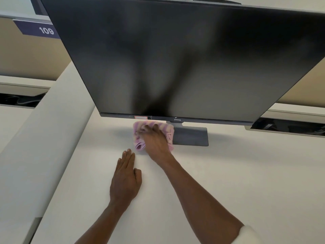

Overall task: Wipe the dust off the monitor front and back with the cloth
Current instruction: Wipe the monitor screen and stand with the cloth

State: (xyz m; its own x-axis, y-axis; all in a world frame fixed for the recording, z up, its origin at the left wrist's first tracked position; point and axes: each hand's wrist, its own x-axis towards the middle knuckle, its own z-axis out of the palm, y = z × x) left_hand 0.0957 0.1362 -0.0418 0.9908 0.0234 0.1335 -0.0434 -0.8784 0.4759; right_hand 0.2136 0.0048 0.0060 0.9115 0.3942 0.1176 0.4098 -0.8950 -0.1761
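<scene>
Both forearms were bare from wrist to elbow — no watch, rings or bands visible. Right arm (197,187) ended in a white fuzzy sleeve (249,235) at lower right of frame — left arm (98,221) showed none.

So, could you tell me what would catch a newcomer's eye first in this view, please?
The big dark BenQ monitor fills the upper half of the view, its screen off. Just below its bottom edge, the right hand presses a pink striped cloth on the white desk against the left side of the grey stand base. The left hand rests flat on the desk nearer the person.
</scene>
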